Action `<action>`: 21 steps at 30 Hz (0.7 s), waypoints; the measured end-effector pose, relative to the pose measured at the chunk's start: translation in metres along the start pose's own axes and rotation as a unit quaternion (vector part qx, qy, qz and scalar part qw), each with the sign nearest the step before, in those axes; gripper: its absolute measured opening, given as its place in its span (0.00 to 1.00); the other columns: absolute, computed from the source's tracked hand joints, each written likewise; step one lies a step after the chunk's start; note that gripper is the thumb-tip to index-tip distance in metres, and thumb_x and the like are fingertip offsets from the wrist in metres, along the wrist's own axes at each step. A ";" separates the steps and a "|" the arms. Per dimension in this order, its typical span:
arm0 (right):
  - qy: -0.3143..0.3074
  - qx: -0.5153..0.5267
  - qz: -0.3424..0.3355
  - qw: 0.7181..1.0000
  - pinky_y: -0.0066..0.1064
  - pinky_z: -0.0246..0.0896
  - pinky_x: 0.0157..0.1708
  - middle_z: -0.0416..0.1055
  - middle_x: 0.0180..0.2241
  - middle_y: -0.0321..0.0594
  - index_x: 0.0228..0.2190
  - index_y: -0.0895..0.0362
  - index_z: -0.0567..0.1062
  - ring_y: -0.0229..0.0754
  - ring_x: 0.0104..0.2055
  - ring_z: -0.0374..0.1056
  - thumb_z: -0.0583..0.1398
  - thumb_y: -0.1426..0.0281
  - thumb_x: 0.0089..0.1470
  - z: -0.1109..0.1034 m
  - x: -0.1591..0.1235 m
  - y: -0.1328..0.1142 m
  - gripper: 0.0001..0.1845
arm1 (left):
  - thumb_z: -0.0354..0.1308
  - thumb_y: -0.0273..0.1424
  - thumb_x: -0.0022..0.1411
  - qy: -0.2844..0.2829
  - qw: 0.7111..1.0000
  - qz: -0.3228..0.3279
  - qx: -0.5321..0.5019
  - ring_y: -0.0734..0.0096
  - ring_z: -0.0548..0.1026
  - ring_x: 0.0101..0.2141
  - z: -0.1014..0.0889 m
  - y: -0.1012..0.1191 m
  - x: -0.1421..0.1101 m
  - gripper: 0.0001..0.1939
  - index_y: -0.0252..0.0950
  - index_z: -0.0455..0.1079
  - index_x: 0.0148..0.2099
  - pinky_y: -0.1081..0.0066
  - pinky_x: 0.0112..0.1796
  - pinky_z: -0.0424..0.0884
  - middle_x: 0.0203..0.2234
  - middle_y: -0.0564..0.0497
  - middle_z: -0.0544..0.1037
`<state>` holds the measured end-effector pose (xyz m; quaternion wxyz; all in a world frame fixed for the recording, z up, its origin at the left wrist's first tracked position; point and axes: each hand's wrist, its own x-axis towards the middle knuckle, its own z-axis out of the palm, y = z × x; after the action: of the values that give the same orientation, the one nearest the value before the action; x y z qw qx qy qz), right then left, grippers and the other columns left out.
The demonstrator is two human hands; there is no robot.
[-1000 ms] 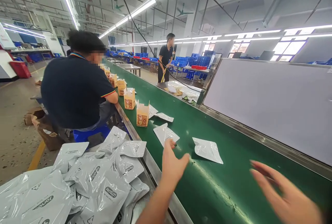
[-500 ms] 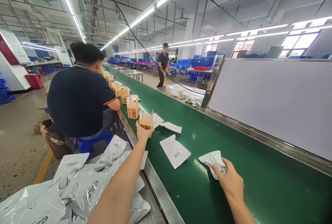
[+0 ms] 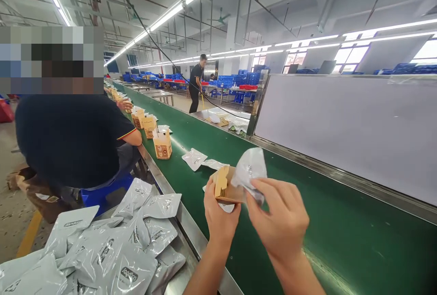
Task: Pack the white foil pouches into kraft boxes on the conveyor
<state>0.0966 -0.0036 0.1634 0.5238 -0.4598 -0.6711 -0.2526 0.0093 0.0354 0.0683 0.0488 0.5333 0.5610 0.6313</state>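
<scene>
- Tan printed cardboard box (image 3: 222, 184), open and tilted, gripped in the left hand (image 3: 221, 222), its mouth towards the right hand (image 3: 283, 211)
- Glossy silver-white pouch (image 3: 251, 165), pinched by the right hand's thumb and fingers at the box's mouth
- Smooth green conveyor belt (image 3: 344, 226) below both hands
- Row of open tan boxes (image 3: 162, 145) beyond the left hand
- Heap of printed silver-white pouches (image 3: 105, 245) left of the hands

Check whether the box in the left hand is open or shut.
Open: the box shows an unfolded flap and its inside, beside the pouch in the right hand.
</scene>
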 end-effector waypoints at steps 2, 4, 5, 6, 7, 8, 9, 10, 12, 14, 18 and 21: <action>-0.108 0.005 -0.020 0.994 0.32 0.63 0.35 0.73 0.30 0.40 0.29 0.56 0.72 0.41 0.34 0.66 0.53 0.81 0.53 -0.002 -0.011 0.000 0.11 | 0.62 0.30 0.52 0.016 0.999 0.050 0.015 0.53 0.67 0.55 -0.006 -0.008 -0.016 0.34 0.38 0.53 0.58 0.52 0.52 0.68 0.54 0.38 0.66; -0.261 0.035 -0.011 0.965 0.32 0.63 0.34 0.73 0.32 0.40 0.29 0.57 0.72 0.41 0.33 0.66 0.52 0.82 0.51 -0.011 -0.020 0.001 0.12 | 0.60 0.28 0.52 0.006 0.994 0.101 0.034 0.52 0.65 0.56 -0.014 -0.019 -0.026 0.32 0.38 0.53 0.58 0.50 0.53 0.67 0.55 0.37 0.66; -0.345 0.066 0.000 0.936 0.31 0.63 0.34 0.73 0.34 0.40 0.32 0.57 0.72 0.42 0.34 0.66 0.53 0.82 0.49 -0.017 -0.021 0.002 0.12 | 0.59 0.27 0.52 -0.006 0.992 0.120 0.045 0.52 0.65 0.57 -0.018 -0.023 -0.030 0.32 0.38 0.54 0.59 0.49 0.53 0.67 0.55 0.37 0.66; -0.421 0.103 0.020 0.901 0.31 0.63 0.34 0.73 0.36 0.40 0.35 0.57 0.72 0.42 0.35 0.67 0.55 0.81 0.46 -0.023 -0.021 0.003 0.14 | 0.59 0.26 0.52 -0.019 0.989 0.133 0.056 0.52 0.65 0.57 -0.021 -0.027 -0.034 0.33 0.37 0.54 0.59 0.49 0.53 0.67 0.54 0.37 0.66; -0.487 0.139 0.052 0.861 0.30 0.63 0.34 0.73 0.37 0.40 0.38 0.57 0.71 0.41 0.36 0.67 0.58 0.80 0.43 -0.028 -0.019 0.004 0.17 | 0.58 0.25 0.51 -0.029 0.987 0.141 0.065 0.51 0.65 0.56 -0.023 -0.029 -0.039 0.33 0.37 0.54 0.59 0.48 0.52 0.67 0.54 0.38 0.67; -0.540 0.172 0.092 0.819 0.29 0.62 0.33 0.72 0.38 0.39 0.40 0.56 0.70 0.41 0.36 0.67 0.60 0.78 0.41 -0.031 -0.018 0.006 0.20 | 0.57 0.25 0.51 -0.042 0.986 0.147 0.070 0.51 0.66 0.56 -0.024 -0.030 -0.045 0.32 0.37 0.54 0.59 0.48 0.52 0.67 0.53 0.38 0.68; -0.573 0.200 0.131 0.784 0.28 0.62 0.34 0.72 0.39 0.38 0.41 0.56 0.69 0.41 0.36 0.67 0.62 0.75 0.40 -0.031 -0.017 0.008 0.22 | 0.56 0.25 0.52 -0.056 0.984 0.151 0.070 0.52 0.66 0.56 -0.025 -0.029 -0.050 0.31 0.37 0.55 0.59 0.49 0.52 0.68 0.52 0.39 0.69; -0.593 0.218 0.166 0.757 0.28 0.62 0.33 0.72 0.39 0.37 0.40 0.56 0.69 0.40 0.36 0.66 0.63 0.72 0.39 -0.028 -0.017 0.010 0.21 | 0.55 0.24 0.53 -0.065 0.984 0.151 0.066 0.53 0.67 0.55 -0.024 -0.028 -0.056 0.30 0.37 0.56 0.58 0.49 0.52 0.68 0.51 0.39 0.70; -0.609 0.237 0.225 0.723 0.27 0.60 0.31 0.72 0.35 0.35 0.34 0.56 0.70 0.40 0.34 0.66 0.62 0.68 0.42 -0.016 -0.022 0.013 0.14 | 0.54 0.25 0.55 -0.078 0.986 0.142 0.048 0.55 0.68 0.55 -0.021 -0.023 -0.067 0.28 0.36 0.56 0.58 0.51 0.51 0.70 0.51 0.40 0.71; -0.616 0.239 0.261 0.703 0.27 0.59 0.29 0.71 0.29 0.34 0.30 0.57 0.69 0.38 0.31 0.65 0.60 0.67 0.46 -0.003 -0.029 0.011 0.08 | 0.53 0.26 0.56 -0.085 0.988 0.122 0.037 0.55 0.68 0.55 -0.017 -0.018 -0.075 0.27 0.36 0.56 0.59 0.51 0.51 0.70 0.51 0.40 0.71; -0.586 0.139 0.267 0.752 0.32 0.59 0.29 0.72 0.28 0.40 0.28 0.57 0.70 0.41 0.30 0.66 0.53 0.63 0.53 -0.004 -0.040 0.000 0.11 | 0.56 0.29 0.55 -0.133 0.984 0.114 0.020 0.54 0.66 0.56 -0.021 -0.015 -0.087 0.33 0.35 0.51 0.62 0.51 0.51 0.71 0.55 0.37 0.68; -0.498 -0.023 0.213 0.840 0.41 0.61 0.36 0.73 0.31 0.47 0.24 0.56 0.72 0.49 0.36 0.67 0.48 0.65 0.54 -0.038 -0.049 0.016 0.17 | 0.66 0.33 0.45 -0.220 0.973 0.068 0.003 0.50 0.65 0.57 -0.035 -0.014 -0.095 0.47 0.34 0.48 0.64 0.51 0.51 0.71 0.57 0.35 0.65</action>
<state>0.1301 -0.0446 0.1275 0.1490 -0.6674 -0.7208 0.1132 0.0169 -0.0448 0.0057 0.1260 0.6962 0.5005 0.4989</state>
